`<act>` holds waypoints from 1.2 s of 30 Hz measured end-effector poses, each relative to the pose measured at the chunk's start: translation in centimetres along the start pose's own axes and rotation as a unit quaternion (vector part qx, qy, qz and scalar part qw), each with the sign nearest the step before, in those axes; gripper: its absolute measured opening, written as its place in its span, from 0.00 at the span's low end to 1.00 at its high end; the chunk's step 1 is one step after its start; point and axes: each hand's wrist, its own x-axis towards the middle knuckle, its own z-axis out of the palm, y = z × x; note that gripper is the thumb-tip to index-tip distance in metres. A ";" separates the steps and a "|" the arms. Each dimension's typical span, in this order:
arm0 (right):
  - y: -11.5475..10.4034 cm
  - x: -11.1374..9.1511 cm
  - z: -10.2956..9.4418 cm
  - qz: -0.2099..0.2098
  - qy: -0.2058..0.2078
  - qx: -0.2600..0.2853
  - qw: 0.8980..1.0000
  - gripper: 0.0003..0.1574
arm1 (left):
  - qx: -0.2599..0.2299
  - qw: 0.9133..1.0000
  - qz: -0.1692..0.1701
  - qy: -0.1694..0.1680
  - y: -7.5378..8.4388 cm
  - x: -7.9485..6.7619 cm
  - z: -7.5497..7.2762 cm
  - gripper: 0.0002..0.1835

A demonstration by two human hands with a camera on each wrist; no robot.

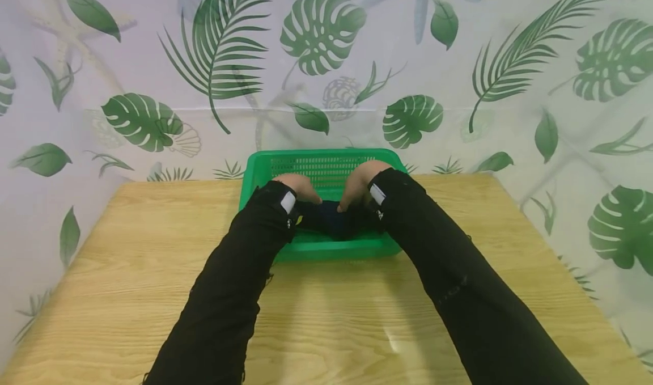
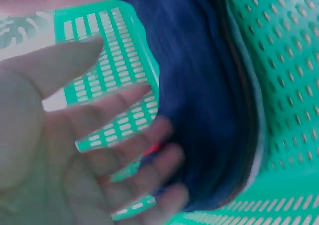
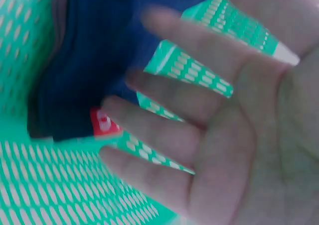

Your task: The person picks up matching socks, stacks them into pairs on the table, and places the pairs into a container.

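Observation:
A folded dark blue cloth point(image 1: 331, 219) lies in a green plastic basket point(image 1: 336, 252). In the left wrist view the cloth point(image 2: 199, 95) shows stacked layers along one edge. A small red tag with a white mark point(image 3: 105, 122) sits on its border in the right wrist view. My left hand point(image 1: 301, 187) has its fingers spread and fairly straight, fingertips over or against the cloth's edge. Across from it my right hand point(image 1: 359, 182) also spreads its fingers, tips at the cloth. Whether the fingertips touch the cloth is unclear. Neither hand grips anything visible.
The basket stands on a light wood-grain table point(image 1: 168, 271), near its back edge. Its walls and floor have many slots and holes. Behind the table hangs a white leaf-printed sheet point(image 1: 326, 96), which also runs along both sides.

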 end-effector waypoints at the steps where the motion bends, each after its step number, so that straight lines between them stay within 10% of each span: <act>1: 0.1 -0.2 0.0 0.011 0.024 0.000 1.000 0.41 | 0.002 1.000 -0.004 0.010 -0.3 0.1 0.1 0.30; 11: 2.1 1.1 0.6 -0.003 -0.039 0.044 0.998 0.53 | 0.031 0.999 -0.023 -0.027 -1.3 1.2 1.0 0.36; 16: 0.3 0.0 0.9 -0.037 -0.019 -0.020 0.999 0.47 | 0.029 0.999 0.011 -0.010 -0.7 0.0 0.7 0.31; 22: -2.0 0.1 1.9 -0.099 -0.108 0.019 0.989 0.42 | 0.039 0.984 0.136 -0.111 0.8 -0.4 1.0 0.28; 27: -2.2 0.9 2.8 -0.069 -0.135 0.004 0.988 0.42 | 0.054 0.982 0.095 -0.156 1.3 -0.4 2.2 0.31; 32: -0.3 -0.3 1.5 -0.112 -0.101 0.053 0.987 0.41 | 0.017 0.989 0.130 -0.074 0.7 -0.7 1.1 0.29; 36: 4.3 -4.3 -1.3 -0.175 0.079 0.065 0.979 0.38 | -0.034 0.981 0.155 0.110 -2.0 -2.9 -2.0 0.29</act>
